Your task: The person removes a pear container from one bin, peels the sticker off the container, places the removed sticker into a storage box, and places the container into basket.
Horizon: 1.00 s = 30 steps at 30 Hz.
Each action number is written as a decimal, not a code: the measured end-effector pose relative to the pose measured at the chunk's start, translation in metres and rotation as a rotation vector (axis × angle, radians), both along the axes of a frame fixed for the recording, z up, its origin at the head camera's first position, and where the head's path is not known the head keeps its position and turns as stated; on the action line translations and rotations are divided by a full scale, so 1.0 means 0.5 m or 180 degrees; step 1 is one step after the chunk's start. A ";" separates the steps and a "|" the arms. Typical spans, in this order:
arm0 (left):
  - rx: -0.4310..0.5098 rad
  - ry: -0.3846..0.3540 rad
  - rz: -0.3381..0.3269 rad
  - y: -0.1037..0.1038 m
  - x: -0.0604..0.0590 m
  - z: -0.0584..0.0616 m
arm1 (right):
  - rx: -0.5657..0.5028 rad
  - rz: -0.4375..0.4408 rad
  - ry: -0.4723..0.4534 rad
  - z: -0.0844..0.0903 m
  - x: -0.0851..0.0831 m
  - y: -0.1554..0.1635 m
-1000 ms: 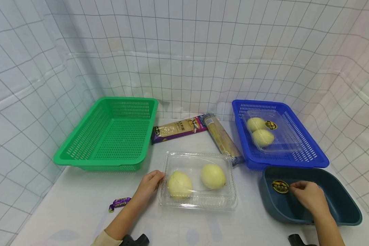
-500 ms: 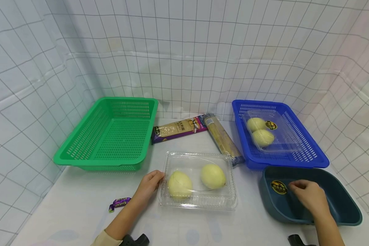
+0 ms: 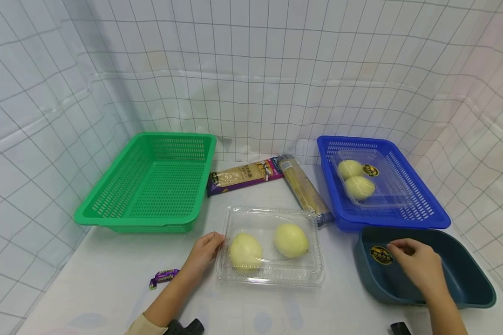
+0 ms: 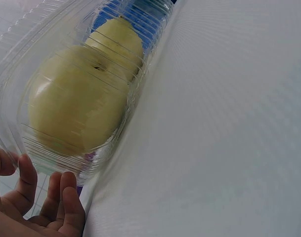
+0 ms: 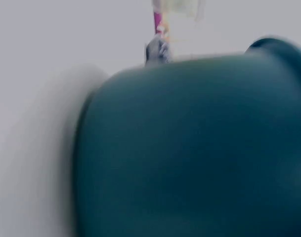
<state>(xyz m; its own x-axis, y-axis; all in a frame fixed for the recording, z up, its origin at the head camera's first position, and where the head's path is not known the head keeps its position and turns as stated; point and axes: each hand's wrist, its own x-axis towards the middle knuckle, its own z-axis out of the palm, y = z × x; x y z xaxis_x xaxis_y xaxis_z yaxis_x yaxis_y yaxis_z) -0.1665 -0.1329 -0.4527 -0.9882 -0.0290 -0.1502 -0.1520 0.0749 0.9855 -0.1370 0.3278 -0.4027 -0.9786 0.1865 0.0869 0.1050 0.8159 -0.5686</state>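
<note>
My left hand [image 3: 205, 251] pinches the left rim of a clear plastic clamshell box [image 3: 268, 218] with thumb and index finger. Two round pale-yellow fruits, one with a stem dimple [image 4: 96, 66], lie inside under its lid. My right hand [image 3: 419, 265] is inside the dark teal basin [image 3: 469, 298], its fingers loosely bent and thumb close to the index finger. A round black-and-gold sticker [image 3: 381, 255] lies in the basin just left of its fingertips. The right wrist view shows the blurred teal wall, with the right hand out of sight.
A green basket [image 3: 151, 181] stands at the left. Behind the box lie two noodle packs, one purple-ended [image 3: 245, 177] and one long clear [image 3: 303, 190]. The blue basket [image 3: 433, 218] holds another stickered fruit box [image 3: 377, 181]. A purple-wrapped candy [image 3: 164, 276] lies near my left forearm.
My right fingertips touched the sticker's right edge, then came off it and rose slightly to the left. The sticker shifted a little at first. The left hand and box have stayed in place.
</note>
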 end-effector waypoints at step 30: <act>0.0017 0.0014 -0.0004 0.000 0.000 -0.002 | -0.1069 0.0824 -0.0104 0.021 -0.051 -0.259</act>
<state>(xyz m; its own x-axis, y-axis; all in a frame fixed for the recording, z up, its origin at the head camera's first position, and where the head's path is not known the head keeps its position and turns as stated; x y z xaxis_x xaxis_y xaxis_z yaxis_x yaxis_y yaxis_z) -0.1667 -0.1329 -0.4534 -0.9889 -0.0271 -0.1462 -0.1477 0.0699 0.9866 -0.1626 0.1983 -0.3920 -0.9981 -0.0530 0.0314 -0.0566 0.5877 -0.8071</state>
